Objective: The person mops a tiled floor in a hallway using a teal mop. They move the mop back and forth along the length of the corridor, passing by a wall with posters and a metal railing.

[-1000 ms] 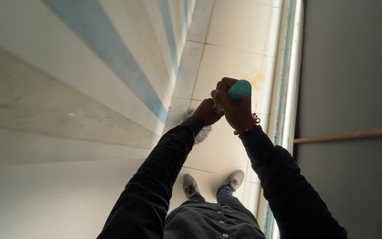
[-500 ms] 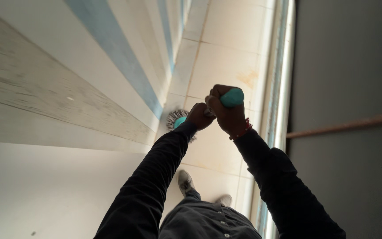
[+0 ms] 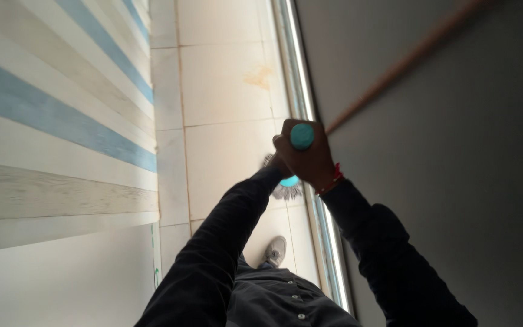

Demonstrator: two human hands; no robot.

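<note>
We hold a mop (image 3: 287, 184) upright in front of us: its teal handle cap (image 3: 301, 136) pokes out at the top of our grip, and its pale, stringy head with a teal collar shows just below the hands, down on the tiled floor (image 3: 225, 91). Our right hand (image 3: 310, 158) is wrapped tight around the handle just under the cap, a red thread band at its wrist. Our left hand (image 3: 278, 163) sits lower and to the left, touching the right hand and closed on the shaft; it is mostly hidden behind the right hand and its own dark sleeve. The mop head lies near the right edge of the floor, just beside a shiny metal track (image 3: 310, 181) that runs from near to far. Right of that track stands a dark grey wall (image 3: 455, 151) with a thin brown pipe (image 3: 394, 69) slanting across it. To the left rises a white wall with blue stripes (image 3: 62, 127). Near us, below the mop head, one grey shoe (image 3: 275, 251) rests on the tiles.
</note>
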